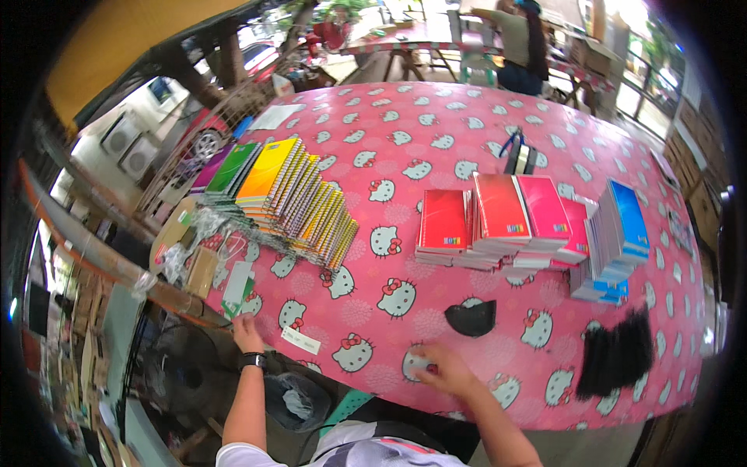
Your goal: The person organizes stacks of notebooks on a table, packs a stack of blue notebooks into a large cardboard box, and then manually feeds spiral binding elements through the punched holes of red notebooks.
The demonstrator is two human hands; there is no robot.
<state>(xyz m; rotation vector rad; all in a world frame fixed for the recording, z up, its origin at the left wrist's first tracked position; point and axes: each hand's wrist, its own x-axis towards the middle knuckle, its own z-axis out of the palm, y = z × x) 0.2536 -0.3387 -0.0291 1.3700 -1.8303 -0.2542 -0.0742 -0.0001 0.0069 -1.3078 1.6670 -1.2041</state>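
A small white label (300, 340) is lying at the table's (467, 117) near edge, just beside the left hand (247, 333), which is resting there, grip unclear. The right hand (443, 370) is pinching a small white piece (420, 363). Spiral notebooks (299, 204) are fanning left, red and pink books (502, 222) and blue ones (618, 233) are stacking right; black scraps (471, 317) are lying between

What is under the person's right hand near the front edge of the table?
The right hand rests on the pink cartoon-cat tablecloth, fingers on a small pale item that I cannot identify. The rest of that item is covered by the hand.
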